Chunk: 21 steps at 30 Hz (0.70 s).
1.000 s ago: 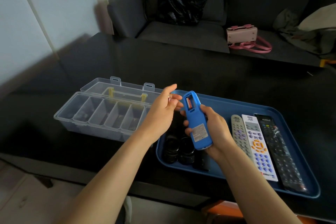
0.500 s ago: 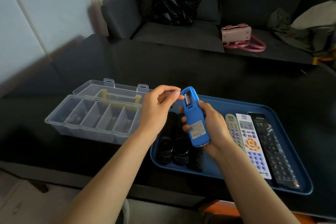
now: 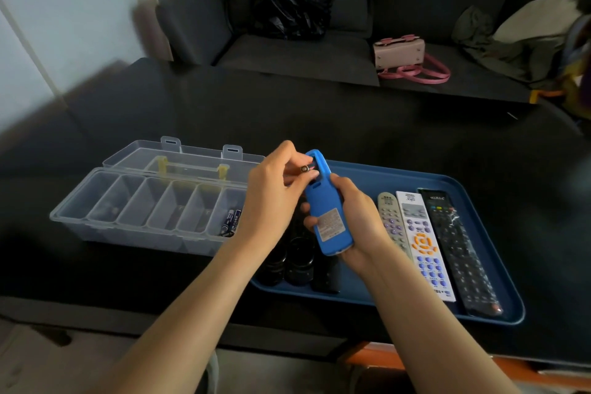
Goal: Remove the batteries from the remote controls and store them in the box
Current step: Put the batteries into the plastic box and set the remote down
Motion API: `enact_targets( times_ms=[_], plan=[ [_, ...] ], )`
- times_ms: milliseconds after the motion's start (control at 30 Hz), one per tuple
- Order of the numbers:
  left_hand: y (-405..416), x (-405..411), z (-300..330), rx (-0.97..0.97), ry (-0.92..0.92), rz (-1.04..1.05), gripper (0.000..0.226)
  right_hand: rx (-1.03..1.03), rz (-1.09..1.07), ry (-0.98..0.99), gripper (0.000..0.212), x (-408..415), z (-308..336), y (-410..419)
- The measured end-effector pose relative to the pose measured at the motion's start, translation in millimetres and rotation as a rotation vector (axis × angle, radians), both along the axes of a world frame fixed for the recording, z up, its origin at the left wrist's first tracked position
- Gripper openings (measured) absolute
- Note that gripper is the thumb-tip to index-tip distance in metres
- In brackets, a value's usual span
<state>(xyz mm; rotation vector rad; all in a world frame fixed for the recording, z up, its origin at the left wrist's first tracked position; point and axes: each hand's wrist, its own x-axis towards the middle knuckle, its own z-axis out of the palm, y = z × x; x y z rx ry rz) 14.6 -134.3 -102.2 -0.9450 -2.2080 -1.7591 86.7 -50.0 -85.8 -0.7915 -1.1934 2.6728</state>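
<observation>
My right hand (image 3: 358, 217) grips a blue remote (image 3: 326, 211) back-side up above the blue tray (image 3: 399, 176), its battery bay open at the top. My left hand (image 3: 275, 189) pinches a battery (image 3: 306, 168) at that open bay. The clear compartment box (image 3: 144, 201) stands open to the left of the tray, with dark blue batteries (image 3: 231, 222) in its rightmost compartment. On the tray lie a grey remote (image 3: 391, 217), a white remote (image 3: 425, 243) and a black remote (image 3: 454, 249), plus dark remotes (image 3: 297, 262) under my hands.
The box lid (image 3: 179, 158) lies folded back behind the box. The black table (image 3: 287, 112) stretches toward a dark sofa holding a black bag (image 3: 287, 3), a pink handbag (image 3: 403, 54) and clothes (image 3: 511, 38). The table's near edge runs below my forearms.
My left hand's fingers have closed on a battery at the blue remote's open bay and drawn it partly out. The right hand keeps hold of the remote.
</observation>
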Motion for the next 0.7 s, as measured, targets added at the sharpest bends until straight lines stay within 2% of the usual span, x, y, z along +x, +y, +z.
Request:
enact_targets(
  times_ms=[133,367,467,533,633,700],
  plan=[
    [-0.5,-0.3,-6.0,-0.104,0.132,0.008,0.009,-0.001,-0.014,-0.002,0.023,1.8,0.7,1.7],
    [2.9,-1.1,-4.1,-0.068,0.061,-0.039,0.007,-0.004,-0.009,0.005,0.025,5.7,2.3,6.4],
    [4.1,-1.8,-3.3,-0.027,-0.087,-0.081,0.013,-0.012,-0.001,0.017,0.025,7.4,2.5,7.4],
    [5.6,-2.8,-3.3,0.011,-0.253,-0.09,0.035,-0.013,0.005,0.037,0.028,8.7,2.8,8.9],
    [8.8,-2.5,-0.5,0.054,-0.599,-0.171,0.068,0.016,0.017,0.05,0.032,11.6,0.9,12.8],
    [12.4,0.0,0.0,0.1,-0.701,-0.249,0.067,0.042,0.021,0.046,0.032,14.1,0.0,14.7]
  ],
)
